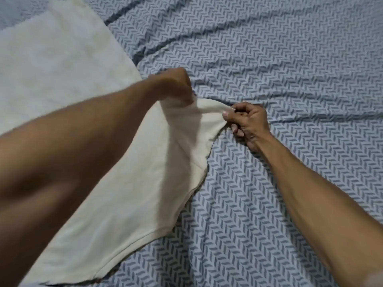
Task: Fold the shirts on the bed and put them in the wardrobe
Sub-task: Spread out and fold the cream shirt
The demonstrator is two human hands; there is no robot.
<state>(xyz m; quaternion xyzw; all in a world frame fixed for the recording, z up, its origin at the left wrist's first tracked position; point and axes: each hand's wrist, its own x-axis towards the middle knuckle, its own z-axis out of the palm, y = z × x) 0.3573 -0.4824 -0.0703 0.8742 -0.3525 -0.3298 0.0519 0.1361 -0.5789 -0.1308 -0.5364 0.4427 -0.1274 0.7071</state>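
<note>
Pinching one cream shirt [128,183] at its edge, my right hand [246,123] has thumb and curled fingers closed on the cloth, while my left hand [172,83] grips the same edge just beside it, lifting it off the bed [269,59]. I count one shirt, spread over the bed's left side, and no readable writing on it or on the patterned sheet.

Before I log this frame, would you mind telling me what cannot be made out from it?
- Left hand grip, head view: the fingers curl away behind the hand, so its hold on the white shirt is only partly seen.
- Shirt's full shape: the left forearm covers part of it, and the left and bottom edges cut it off.
- Wardrobe: out of frame.
- Whether the pale cloth at upper left is another shirt: overexposed and cut off.
</note>
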